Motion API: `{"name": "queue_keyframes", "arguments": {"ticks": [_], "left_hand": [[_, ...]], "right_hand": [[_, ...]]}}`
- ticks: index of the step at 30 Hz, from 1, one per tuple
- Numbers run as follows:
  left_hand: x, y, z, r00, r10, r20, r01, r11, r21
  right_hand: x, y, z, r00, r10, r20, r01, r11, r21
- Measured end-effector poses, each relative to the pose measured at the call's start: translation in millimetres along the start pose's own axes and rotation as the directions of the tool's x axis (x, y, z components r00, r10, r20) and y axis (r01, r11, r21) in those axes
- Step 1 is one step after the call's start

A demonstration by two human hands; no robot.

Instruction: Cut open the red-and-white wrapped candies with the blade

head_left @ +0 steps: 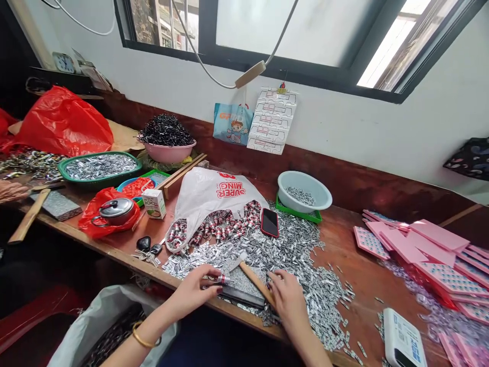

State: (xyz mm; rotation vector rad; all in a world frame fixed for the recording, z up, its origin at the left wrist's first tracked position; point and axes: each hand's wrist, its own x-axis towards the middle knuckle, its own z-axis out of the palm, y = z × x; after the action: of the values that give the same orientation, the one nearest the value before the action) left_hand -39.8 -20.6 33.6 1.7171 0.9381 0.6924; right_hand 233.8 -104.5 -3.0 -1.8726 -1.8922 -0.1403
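In my left hand (199, 284) is a small red-and-silver cylindrical piece (223, 279), pinched between fingers and thumb. It is held just above a dark metal bar (242, 296) at the table's front edge. My right hand (288, 296) has its fingers curled over the handle end of a hammer (254, 279). The hammer's head lies on a grey slab to the far left of that hand. Small flat metal plates (294, 255) are heaped all round both hands. Similar red-and-silver pieces (217, 227) spill from a white plastic bag (198, 191) behind them.
A phone (270, 223) lies on the heap, with a pale blue basin (304, 191) behind it. Keys (148, 255), a drink carton (153, 204) and a lidded metal pot (116, 210) stand left. Pink boards (431, 250) and a white scale (404, 336) are right. Another person's hand (13, 191) shows far left.
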Motion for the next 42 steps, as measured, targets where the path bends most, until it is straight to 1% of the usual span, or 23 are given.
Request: {"name": "queue_keyframes", "arguments": {"ticks": [1, 3, 5, 7, 9, 13, 15, 16, 17, 19, 21, 22, 23, 25, 27, 29, 32, 36, 39, 42], "left_hand": [[-1, -1, 1.6, 0.998, 0.057, -0.014, -0.056, 0.997, 0.059], [-2, -6, 4.1, 0.983, 0.175, -0.056, -0.161, 0.967, 0.196], [-5, -12, 5.4, 0.959, 0.269, -0.093, -0.232, 0.927, 0.294], [-8, -18, 5.1, 0.944, 0.317, -0.092, -0.270, 0.901, 0.338], [-10, -21, 3.9, 0.943, 0.322, -0.079, -0.277, 0.896, 0.348], [-13, -20, 1.5, 0.947, 0.310, -0.085, -0.271, 0.912, 0.309], [-12, -20, -0.4, 0.949, 0.296, -0.107, -0.256, 0.924, 0.282], [-12, -21, -1.6, 0.950, 0.285, -0.130, -0.242, 0.931, 0.273], [-11, -22, -2.9, 0.947, 0.277, -0.163, -0.226, 0.935, 0.273], [-10, -24, -5.3, 0.924, 0.286, -0.252, -0.201, 0.928, 0.314], [-9, -26, -5.8, 0.881, 0.353, -0.316, -0.217, 0.894, 0.392], [-9, -26, -5.0, 0.861, 0.401, -0.313, -0.249, 0.869, 0.427], [-9, -26, -3.5, 0.847, 0.448, -0.287, -0.292, 0.842, 0.453], [-10, -24, 1.0, 0.832, 0.521, -0.191, -0.386, 0.790, 0.476], [-12, -24, 5.7, 0.830, 0.547, -0.105, -0.439, 0.758, 0.482], [-14, -25, 8.8, 0.843, 0.531, -0.084, -0.431, 0.761, 0.484], [-15, -31, 9.3, 0.875, 0.471, -0.113, -0.371, 0.802, 0.468], [-16, -34, 6.9, 0.897, 0.427, -0.113, -0.332, 0.821, 0.465], [-16, -32, 5.6, 0.902, 0.417, -0.109, -0.328, 0.829, 0.453], [-16, -27, 5.3, 0.889, 0.448, -0.093, -0.366, 0.819, 0.442]], "right_hand": [[11, 7, 0, 0.998, 0.056, 0.029, -0.056, 0.998, 0.016], [33, 20, 1, 0.977, 0.155, 0.149, -0.160, 0.987, 0.026], [48, 27, 3, 0.954, 0.193, 0.231, -0.204, 0.979, 0.028], [54, 30, 5, 0.946, 0.197, 0.257, -0.213, 0.977, 0.034], [55, 31, 6, 0.940, 0.205, 0.272, -0.224, 0.974, 0.040], [50, 35, 2, 0.935, 0.209, 0.287, -0.236, 0.970, 0.062], [48, 36, 0, 0.936, 0.216, 0.279, -0.241, 0.969, 0.058], [47, 35, -2, 0.942, 0.216, 0.256, -0.241, 0.968, 0.072], [46, 32, -3, 0.953, 0.208, 0.221, -0.236, 0.966, 0.110], [44, 19, -5, 0.975, 0.174, 0.138, -0.205, 0.944, 0.260], [42, -3, -6, 0.987, 0.129, 0.099, -0.160, 0.873, 0.460], [42, -17, -5, 0.989, 0.104, 0.104, -0.145, 0.825, 0.547], [42, -32, -3, 0.990, 0.074, 0.118, -0.132, 0.771, 0.623], [43, -62, 2, 0.993, 0.017, 0.119, -0.099, 0.675, 0.731], [44, -86, 9, 0.994, -0.014, 0.113, -0.080, 0.620, 0.780], [45, -101, 16, 0.995, -0.013, 0.103, -0.075, 0.596, 0.799], [43, -109, 22, 0.998, -0.010, 0.054, -0.039, 0.580, 0.813], [37, -110, 24, 0.998, -0.057, -0.001, 0.035, 0.591, 0.806], [33, -112, 26, 0.999, -0.030, 0.011, 0.009, 0.585, 0.811], [27, -113, 28, 1.000, 0.009, 0.027, -0.028, 0.549, 0.836]]}}
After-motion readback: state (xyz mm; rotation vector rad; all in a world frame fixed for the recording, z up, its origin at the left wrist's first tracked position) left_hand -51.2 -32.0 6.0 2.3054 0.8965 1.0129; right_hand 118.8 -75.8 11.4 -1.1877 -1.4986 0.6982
